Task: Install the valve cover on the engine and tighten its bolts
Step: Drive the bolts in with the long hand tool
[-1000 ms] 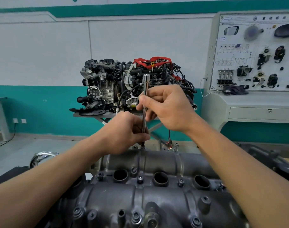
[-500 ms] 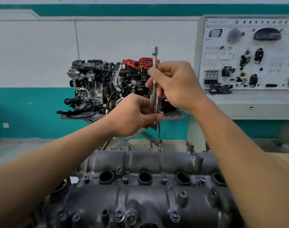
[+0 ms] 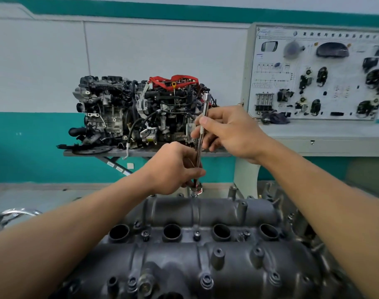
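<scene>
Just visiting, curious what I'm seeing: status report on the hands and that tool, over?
Left hand grips tool low, right hand pinches it higher. Tool nearly upright, tip at cover back edge. Nothing blocking.

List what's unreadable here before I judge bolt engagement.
All head view.
- Bolt under the tool: hidden by the left hand and the cover's far ridge.
- How far the cover bolts are seated: too small to tell.
- Cover's near edge: cut off by the frame bottom and both forearms.
- Panel labels: blurred.
- Chrome part: cut off at the left edge.
</scene>
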Demonstrator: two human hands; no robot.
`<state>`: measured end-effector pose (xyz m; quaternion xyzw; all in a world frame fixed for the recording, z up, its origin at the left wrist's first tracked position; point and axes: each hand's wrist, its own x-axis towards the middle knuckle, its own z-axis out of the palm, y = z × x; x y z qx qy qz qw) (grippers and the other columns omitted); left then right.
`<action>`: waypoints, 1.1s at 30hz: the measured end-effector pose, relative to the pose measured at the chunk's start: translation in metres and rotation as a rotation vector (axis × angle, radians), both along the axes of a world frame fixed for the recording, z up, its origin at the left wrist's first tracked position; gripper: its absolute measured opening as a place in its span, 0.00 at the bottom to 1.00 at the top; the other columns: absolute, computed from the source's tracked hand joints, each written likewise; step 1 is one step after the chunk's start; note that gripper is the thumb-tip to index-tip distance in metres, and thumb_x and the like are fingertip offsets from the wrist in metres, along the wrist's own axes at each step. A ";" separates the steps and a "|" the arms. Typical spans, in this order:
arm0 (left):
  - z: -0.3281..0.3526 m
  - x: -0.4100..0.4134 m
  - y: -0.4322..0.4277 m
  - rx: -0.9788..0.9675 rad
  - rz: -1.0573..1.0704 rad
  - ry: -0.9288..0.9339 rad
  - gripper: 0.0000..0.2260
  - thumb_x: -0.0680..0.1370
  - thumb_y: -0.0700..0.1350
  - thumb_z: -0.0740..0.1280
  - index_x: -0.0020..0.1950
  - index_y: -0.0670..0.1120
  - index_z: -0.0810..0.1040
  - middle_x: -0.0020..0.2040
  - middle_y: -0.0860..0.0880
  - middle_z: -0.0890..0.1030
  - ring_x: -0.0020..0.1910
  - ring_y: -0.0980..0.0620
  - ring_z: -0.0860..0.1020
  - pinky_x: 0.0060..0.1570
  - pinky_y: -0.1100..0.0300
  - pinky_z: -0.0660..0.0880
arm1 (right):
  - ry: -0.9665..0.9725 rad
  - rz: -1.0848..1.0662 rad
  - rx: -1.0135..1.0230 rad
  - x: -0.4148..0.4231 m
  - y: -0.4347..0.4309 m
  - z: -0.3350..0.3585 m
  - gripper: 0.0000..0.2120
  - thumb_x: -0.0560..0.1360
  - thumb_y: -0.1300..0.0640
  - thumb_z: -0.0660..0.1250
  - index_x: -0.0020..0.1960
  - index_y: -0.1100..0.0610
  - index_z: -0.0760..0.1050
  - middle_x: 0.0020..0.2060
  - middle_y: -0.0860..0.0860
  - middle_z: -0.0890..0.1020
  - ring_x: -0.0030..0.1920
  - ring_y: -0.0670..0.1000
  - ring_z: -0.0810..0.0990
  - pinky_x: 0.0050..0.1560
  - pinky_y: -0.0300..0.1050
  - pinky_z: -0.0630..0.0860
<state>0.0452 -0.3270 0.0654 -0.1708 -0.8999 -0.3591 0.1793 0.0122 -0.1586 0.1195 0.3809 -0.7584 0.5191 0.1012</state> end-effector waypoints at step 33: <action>0.010 0.006 0.006 0.151 0.006 0.145 0.08 0.76 0.45 0.76 0.44 0.41 0.85 0.38 0.40 0.86 0.35 0.46 0.83 0.43 0.41 0.82 | 0.046 -0.047 -0.062 -0.004 -0.002 -0.006 0.11 0.73 0.55 0.75 0.39 0.57 0.75 0.26 0.49 0.80 0.24 0.44 0.75 0.25 0.33 0.70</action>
